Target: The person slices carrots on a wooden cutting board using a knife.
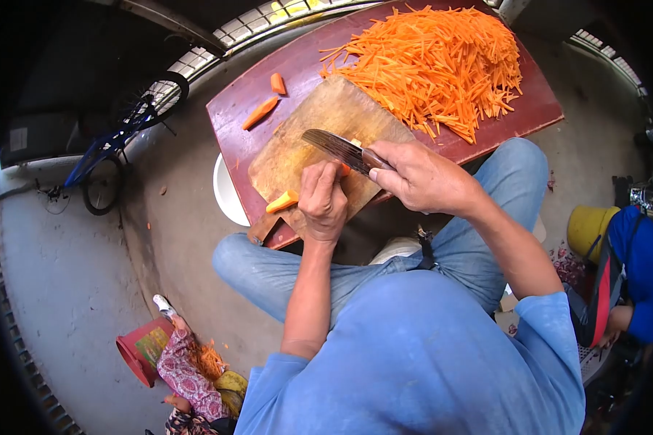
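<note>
My right hand is wrapped round the wooden handle of a knife, whose dark blade points left above the worn cutting board. My left hand is closed, its fingers curled down on the board just below the blade. A bit of orange carrot shows between my hands, partly hidden by the fingers. Left of my left hand, a yellow-orange carrot piece lies on the board. Two more carrot pieces rest on the red table beyond it.
A large heap of carrot strips covers the far right of the red table. A white basin is under its left edge. A bicycle, a red bucket, a yellow bucket and two other people are around.
</note>
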Tool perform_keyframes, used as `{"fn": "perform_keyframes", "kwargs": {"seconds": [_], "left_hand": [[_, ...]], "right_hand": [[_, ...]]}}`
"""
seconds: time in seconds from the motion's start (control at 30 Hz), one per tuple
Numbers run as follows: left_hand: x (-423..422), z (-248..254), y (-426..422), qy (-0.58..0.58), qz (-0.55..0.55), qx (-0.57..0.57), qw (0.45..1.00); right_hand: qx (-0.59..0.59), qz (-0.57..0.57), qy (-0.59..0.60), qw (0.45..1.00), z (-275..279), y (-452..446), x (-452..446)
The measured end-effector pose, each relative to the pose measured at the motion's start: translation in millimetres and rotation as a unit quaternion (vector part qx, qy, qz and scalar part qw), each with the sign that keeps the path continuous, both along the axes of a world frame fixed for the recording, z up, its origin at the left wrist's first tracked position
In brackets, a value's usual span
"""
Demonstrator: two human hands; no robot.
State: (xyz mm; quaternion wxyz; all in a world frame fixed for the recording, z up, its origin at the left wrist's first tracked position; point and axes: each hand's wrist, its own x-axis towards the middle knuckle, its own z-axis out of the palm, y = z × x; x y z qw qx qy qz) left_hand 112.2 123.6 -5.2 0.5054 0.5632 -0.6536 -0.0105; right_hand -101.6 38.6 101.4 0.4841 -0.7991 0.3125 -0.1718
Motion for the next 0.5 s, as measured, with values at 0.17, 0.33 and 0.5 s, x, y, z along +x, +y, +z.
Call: {"fn": "perform_keyframes", "kwargs": {"seconds": [0.17,0.33,0.5], "left_hand": [[0,-1,1,0.002,0.004,-0.003,1.000],[1,-3,0,-0.002,-0.001,-0.013,1.000],[1,-4,0,-0.002,-0.001,-0.018,1.000]], "right_hand": [[0.024,0.001,0.010,1.000,0,0,0],[0.029,0.007,0.017,0.999,2,0,2],[-0.011,0.000,-0.011,1.000,-14,6,3]]}}
